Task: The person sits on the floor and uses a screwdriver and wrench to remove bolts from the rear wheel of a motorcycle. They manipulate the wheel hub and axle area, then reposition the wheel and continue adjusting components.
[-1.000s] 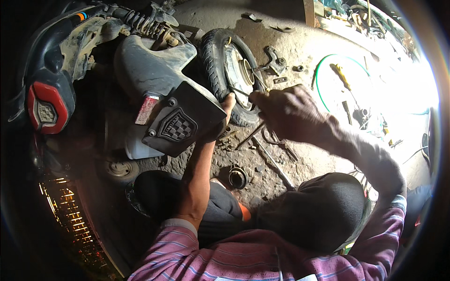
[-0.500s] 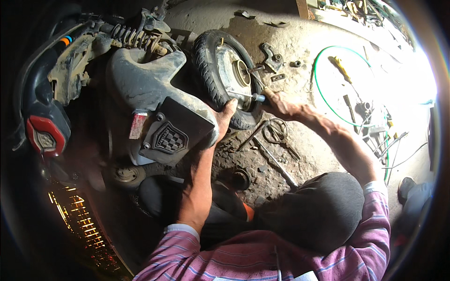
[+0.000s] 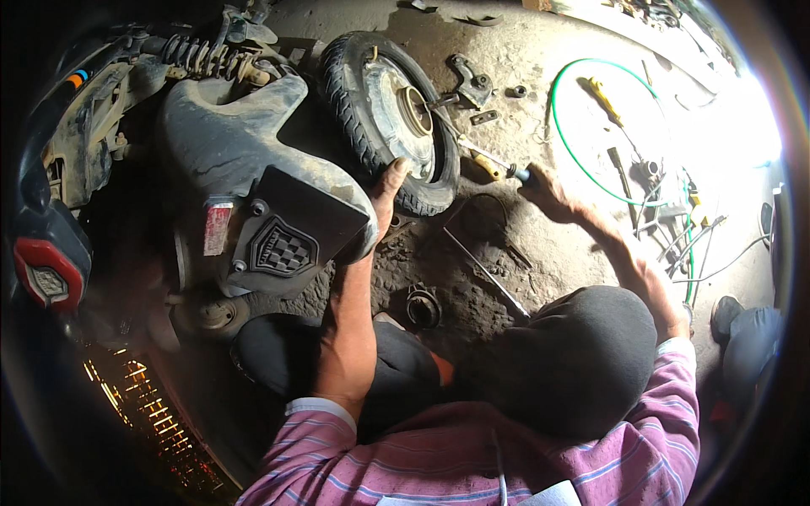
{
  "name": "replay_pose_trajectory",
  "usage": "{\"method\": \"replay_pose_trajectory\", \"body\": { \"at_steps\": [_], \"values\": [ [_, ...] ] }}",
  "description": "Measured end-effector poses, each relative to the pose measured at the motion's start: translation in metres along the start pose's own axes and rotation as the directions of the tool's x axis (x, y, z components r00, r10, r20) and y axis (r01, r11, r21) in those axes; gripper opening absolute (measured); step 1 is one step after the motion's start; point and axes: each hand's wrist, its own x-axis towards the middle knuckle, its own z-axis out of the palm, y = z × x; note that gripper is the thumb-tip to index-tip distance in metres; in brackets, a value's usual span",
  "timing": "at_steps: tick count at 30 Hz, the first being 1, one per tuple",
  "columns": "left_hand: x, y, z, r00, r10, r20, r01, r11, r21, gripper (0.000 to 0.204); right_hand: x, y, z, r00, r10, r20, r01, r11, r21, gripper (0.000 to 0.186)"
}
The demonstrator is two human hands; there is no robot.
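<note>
A small scooter wheel (image 3: 380, 139) with a black tyre (image 3: 350, 93) stands tilted on the ground ahead of me. My left hand (image 3: 386, 196) grips the tyre's near edge, thumb on the sidewall and its other fingers hidden. To the right of the wheel, my right hand (image 3: 550, 194) is closed round the blue handle (image 3: 523, 175) of a screwdriver. Its metal shaft points toward the rim; I cannot tell whether the tip touches it. Just below that shaft is a yellow handle (image 3: 485, 164), apart from my hand, near the wheel's right side.
A dusty rear mudguard (image 3: 228, 126) with a dark plate stands left of the wheel, near a red tail light (image 3: 51, 274). A metal bracket (image 3: 471, 80), a long rod (image 3: 489, 274), a green cable (image 3: 557, 126) and a yellow-handled screwdriver (image 3: 606, 97) lie on the ground.
My right hand has drawn the blue-handled screwdriver back from the rim, to the right. The yellow handle now shows apart from it. My left hand stays at the tyre; the whole view has shifted slightly.
</note>
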Motion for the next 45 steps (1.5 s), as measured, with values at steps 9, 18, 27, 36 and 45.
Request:
{"method": "replay_pose_trajectory", "body": {
  "at_steps": [9,18,27,36,45],
  "values": [
    [-0.021,-0.097,-0.020,0.941,-0.214,-0.264,0.181,0.973,-0.142,0.067,-0.066,-0.052,0.026,0.960,-0.025,0.280,0.068,0.987,-0.147,0.044],
    [-0.031,-0.119,-0.002,0.798,-0.446,-0.405,0.404,0.895,-0.190,0.072,-0.020,-0.031,0.028,0.988,-0.040,0.152,0.069,0.980,-0.185,0.050],
    [-0.061,-0.190,-0.021,0.895,0.399,-0.197,0.035,0.377,0.926,0.031,0.056,-0.042,0.037,0.946,-0.314,-0.087,0.294,0.938,-0.183,0.061],
    [-0.073,-0.235,0.003,0.991,0.119,-0.056,0.072,-0.130,0.989,0.009,-0.009,-0.079,-0.003,0.972,-0.237,-0.002,0.231,0.947,0.225,0.062],
    [0.005,-0.146,0.036,0.867,0.486,-0.105,-0.132,0.429,0.894,0.003,-0.016,-0.153,-0.012,0.891,-0.409,-0.199,0.420,0.908,0.013,0.067]
  ]
}}
